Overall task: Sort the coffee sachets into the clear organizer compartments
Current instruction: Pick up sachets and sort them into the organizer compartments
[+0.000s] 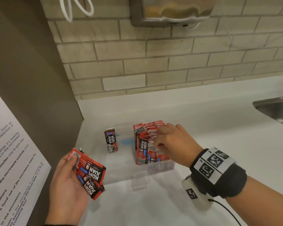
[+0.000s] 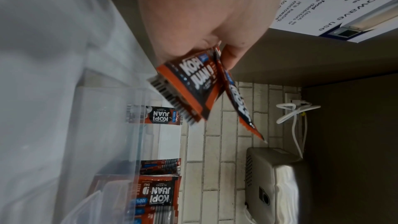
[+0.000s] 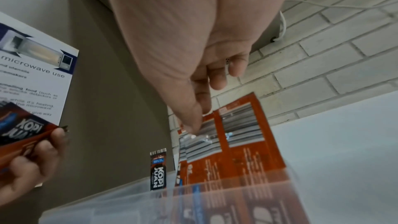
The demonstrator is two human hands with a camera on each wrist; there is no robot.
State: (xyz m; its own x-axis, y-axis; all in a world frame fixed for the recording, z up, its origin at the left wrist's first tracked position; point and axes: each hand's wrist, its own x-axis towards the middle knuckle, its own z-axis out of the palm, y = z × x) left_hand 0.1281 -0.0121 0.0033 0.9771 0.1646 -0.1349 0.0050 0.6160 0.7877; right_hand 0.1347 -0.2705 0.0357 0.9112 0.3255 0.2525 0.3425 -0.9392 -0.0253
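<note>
A clear organizer [image 1: 121, 170] sits on the white counter. Its right compartment is packed with upright red and black Kopi Juan sachets [image 1: 145, 144]. My right hand [image 1: 157, 141] reaches over that stack. In the right wrist view, the thumb and forefinger of the right hand [image 3: 198, 122] pinch the top edge of the front sachets [image 3: 237, 142]. A single sachet [image 1: 111, 141] stands in the far left corner of the left compartment. My left hand [image 1: 72, 162] hovers palm up left of the box, thumb clamped on a fanned bundle of sachets [image 1: 90, 175], also seen as the bundle [image 2: 189, 81].
A brown side panel [image 1: 31, 79] with a printed microwave notice [image 1: 10, 160] rises on the left. The brick wall behind carries a metal dispenser [image 1: 170, 10] and a white cable [image 1: 75, 8]. A steel sink [image 1: 276, 110] lies at the right edge.
</note>
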